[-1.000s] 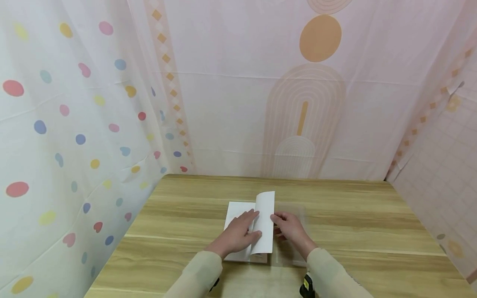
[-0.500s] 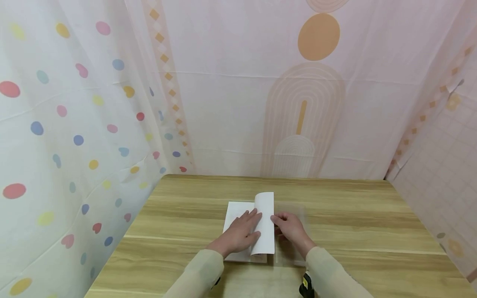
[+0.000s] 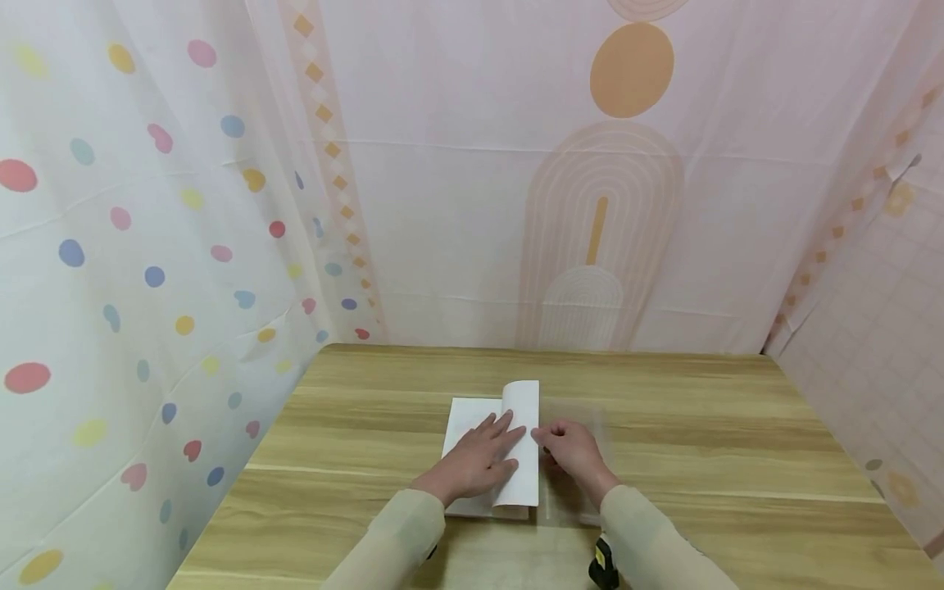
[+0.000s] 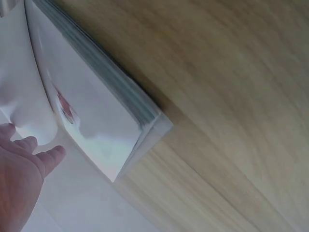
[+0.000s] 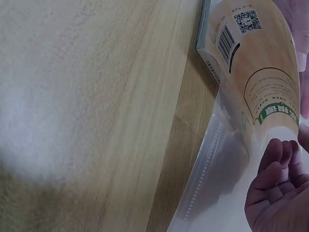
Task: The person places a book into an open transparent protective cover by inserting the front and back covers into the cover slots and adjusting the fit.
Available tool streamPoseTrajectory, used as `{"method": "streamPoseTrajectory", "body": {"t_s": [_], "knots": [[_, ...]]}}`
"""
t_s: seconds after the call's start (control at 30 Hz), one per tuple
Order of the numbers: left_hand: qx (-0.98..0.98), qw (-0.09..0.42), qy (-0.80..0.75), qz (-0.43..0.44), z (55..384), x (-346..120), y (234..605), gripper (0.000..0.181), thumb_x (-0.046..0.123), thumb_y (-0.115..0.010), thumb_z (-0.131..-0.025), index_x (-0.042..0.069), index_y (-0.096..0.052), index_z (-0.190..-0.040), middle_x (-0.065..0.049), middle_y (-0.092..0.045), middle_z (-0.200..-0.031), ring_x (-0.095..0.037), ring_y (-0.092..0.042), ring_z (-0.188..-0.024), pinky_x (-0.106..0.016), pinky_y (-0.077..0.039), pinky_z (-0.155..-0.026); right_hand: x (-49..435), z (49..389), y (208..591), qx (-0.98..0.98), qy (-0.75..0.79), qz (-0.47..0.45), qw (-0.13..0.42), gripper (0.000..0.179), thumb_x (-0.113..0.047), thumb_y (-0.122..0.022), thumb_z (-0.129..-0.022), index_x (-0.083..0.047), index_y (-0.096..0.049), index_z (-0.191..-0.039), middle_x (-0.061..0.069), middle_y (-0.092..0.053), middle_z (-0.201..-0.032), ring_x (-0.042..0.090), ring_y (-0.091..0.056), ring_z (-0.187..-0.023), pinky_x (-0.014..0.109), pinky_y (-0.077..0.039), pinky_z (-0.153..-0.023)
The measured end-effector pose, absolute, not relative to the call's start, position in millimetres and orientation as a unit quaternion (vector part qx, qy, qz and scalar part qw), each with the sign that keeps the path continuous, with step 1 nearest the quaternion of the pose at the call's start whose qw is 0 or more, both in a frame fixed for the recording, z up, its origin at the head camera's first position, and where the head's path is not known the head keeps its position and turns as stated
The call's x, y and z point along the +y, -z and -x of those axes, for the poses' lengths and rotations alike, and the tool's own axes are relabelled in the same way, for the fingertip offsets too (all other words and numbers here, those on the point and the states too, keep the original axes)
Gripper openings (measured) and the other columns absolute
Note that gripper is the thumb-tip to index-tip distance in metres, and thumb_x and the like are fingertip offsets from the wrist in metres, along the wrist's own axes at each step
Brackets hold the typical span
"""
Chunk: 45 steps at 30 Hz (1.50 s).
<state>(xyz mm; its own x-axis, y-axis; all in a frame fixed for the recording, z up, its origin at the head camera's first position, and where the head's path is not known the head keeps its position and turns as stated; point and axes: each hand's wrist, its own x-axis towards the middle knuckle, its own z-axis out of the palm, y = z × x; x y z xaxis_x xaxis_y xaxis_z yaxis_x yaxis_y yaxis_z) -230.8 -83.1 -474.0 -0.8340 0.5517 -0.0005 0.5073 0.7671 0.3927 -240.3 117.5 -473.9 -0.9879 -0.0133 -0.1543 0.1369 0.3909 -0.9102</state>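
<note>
A book lies on the table with its cover raised and curled over, the white inner side up. Fingers spread, my left hand rests across the book and onto that white side. The thumb and index finger of my right hand pinch the cover's free edge. In the right wrist view, the cover's printed outer face carries a barcode and a QR code. A clear plastic book cover with a ribbed strip extends beneath my right hand. Where the cover meets the plastic is partly hidden by the fingers.
The wood-grain table reaches out on both sides of the book. Patterned curtains hang behind it and along the left and right sides. A black and yellow device sits at my right wrist.
My left hand's fingers have slid a little to the right, further onto the raised cover. The right hand, still at the cover's edge, has shifted slightly left.
</note>
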Motion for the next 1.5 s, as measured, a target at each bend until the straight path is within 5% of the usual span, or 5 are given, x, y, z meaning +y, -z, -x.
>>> {"method": "streamPoseTrajectory", "body": {"t_s": [0.77,1.27,1.5], "knots": [[0.938,0.042,-0.149,-0.309,231.4,-74.9,483.0,0.053,0.034,-0.040,-0.103,0.017,-0.040,-0.153,-0.008,-0.025,-0.162,-0.034,-0.023,-0.147,-0.053,-0.027,-0.114,120.6,234.2,479.0,0.856,0.514,-0.011,0.050,0.018,-0.021,-0.066,-0.095,-0.006,-0.069,-0.085,0.006,-0.061,-0.069,0.015,-0.053,-0.062,0.029,-0.043,-0.056],[0.931,0.024,-0.160,-0.327,235.8,-74.7,487.4,0.052,0.030,-0.046,-0.102,0.011,-0.044,-0.151,-0.015,-0.029,-0.160,-0.039,-0.027,-0.145,-0.045,-0.025,-0.117,140.3,238.3,481.9,0.908,0.419,-0.006,-0.024,0.023,-0.022,-0.063,-0.097,-0.004,-0.073,-0.108,0.004,-0.070,-0.096,0.018,-0.061,-0.082,0.038,-0.051,-0.075],[0.930,0.034,-0.167,-0.325,233.6,-73.2,486.3,0.053,0.031,-0.047,-0.102,0.010,-0.043,-0.150,-0.016,-0.028,-0.160,-0.040,-0.024,-0.146,-0.046,-0.024,-0.117,151.1,240.1,489.4,0.938,0.334,0.045,-0.075,0.034,-0.019,-0.059,-0.098,0.004,-0.065,-0.124,0.023,-0.064,-0.120,0.038,-0.061,-0.110,0.053,-0.049,-0.093]]}}
